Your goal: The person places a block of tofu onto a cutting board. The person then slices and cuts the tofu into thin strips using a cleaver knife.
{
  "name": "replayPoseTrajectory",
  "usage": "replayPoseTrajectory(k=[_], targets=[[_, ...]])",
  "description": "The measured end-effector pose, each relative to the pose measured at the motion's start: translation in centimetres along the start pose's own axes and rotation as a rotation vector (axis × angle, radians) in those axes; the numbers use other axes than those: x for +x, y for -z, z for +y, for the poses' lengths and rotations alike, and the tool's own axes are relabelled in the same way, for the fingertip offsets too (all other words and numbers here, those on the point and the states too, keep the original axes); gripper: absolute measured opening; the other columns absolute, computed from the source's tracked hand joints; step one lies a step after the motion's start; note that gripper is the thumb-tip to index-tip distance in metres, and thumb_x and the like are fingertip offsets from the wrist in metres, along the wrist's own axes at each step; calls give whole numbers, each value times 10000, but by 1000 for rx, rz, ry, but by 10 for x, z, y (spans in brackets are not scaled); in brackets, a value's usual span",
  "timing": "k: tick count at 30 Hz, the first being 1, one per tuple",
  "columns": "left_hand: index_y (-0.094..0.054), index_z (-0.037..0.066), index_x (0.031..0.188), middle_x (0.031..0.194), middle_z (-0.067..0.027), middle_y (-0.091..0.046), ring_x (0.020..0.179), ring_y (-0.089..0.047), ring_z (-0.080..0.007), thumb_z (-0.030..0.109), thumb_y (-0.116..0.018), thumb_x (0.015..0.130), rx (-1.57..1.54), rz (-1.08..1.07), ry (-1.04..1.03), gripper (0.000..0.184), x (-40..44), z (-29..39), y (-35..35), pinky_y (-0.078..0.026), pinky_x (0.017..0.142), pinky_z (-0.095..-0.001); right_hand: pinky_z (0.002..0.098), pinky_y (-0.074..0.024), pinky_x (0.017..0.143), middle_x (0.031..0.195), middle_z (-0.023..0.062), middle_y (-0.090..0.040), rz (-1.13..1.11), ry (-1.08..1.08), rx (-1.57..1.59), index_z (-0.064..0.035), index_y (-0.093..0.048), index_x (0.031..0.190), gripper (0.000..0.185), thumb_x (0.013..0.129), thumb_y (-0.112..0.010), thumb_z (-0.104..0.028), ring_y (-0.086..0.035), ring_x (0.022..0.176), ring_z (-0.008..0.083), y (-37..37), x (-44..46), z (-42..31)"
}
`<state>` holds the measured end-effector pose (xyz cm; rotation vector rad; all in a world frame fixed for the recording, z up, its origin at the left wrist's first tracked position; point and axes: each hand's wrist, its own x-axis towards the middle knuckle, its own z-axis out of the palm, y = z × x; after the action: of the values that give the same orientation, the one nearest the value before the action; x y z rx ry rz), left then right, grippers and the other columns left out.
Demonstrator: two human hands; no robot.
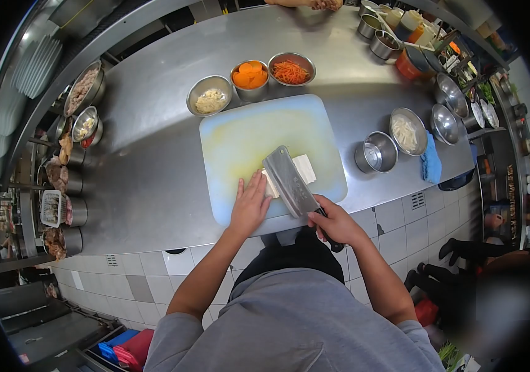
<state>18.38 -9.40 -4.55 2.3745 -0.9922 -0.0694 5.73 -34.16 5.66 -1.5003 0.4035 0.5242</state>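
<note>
A white cutting board (265, 127) with yellowish stains lies on the steel table. My right hand (334, 222) is closed round the black handle of a cleaver (289, 180), whose broad blade slants across the board's lower part. My left hand (251, 201) rests with outstretched fingers, the fingertips on a pale piece of food (270, 184) just left of the blade. Part of that piece is hidden by fingers and blade. Right of the blade lies a white, blocky cut piece (304, 168). I cannot tell what food the white pieces are.
Behind the board stand bowls of chopped pale bits (209, 100), orange slices (250, 75) and orange shreds (291, 72). To the right are a steel pot (376, 152), a bowl of white strips (407, 131) and a blue cloth (430, 160). Another person's arm (305, 3) shows at the far edge.
</note>
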Motion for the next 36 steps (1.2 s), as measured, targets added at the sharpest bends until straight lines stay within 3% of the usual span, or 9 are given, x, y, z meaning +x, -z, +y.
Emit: replayPoseTrajectory(k=[22,36], targets=[[-439,-26,1556,1641,-234,-415,1534,-398,-348,256,-652,1028,52,0,15,635,1,3,0,-252,1266,-581,288,-526,529,903,55,-639,-10,-42,-50,-65,-410,1564,515,1078,-563,-142,-597,596,114,-5,-8,4],[-427,-39,1558,1622,-278,-416,1526,-395,-384,218,-644,1029,-13,-1,34,627,2,2,1,-236,1264,-600,288,-526,530,909,60,-635,-8,-13,-38,-55,-417,1557,503,1082,-562,-135,-598,602,118,-10,4,-2]])
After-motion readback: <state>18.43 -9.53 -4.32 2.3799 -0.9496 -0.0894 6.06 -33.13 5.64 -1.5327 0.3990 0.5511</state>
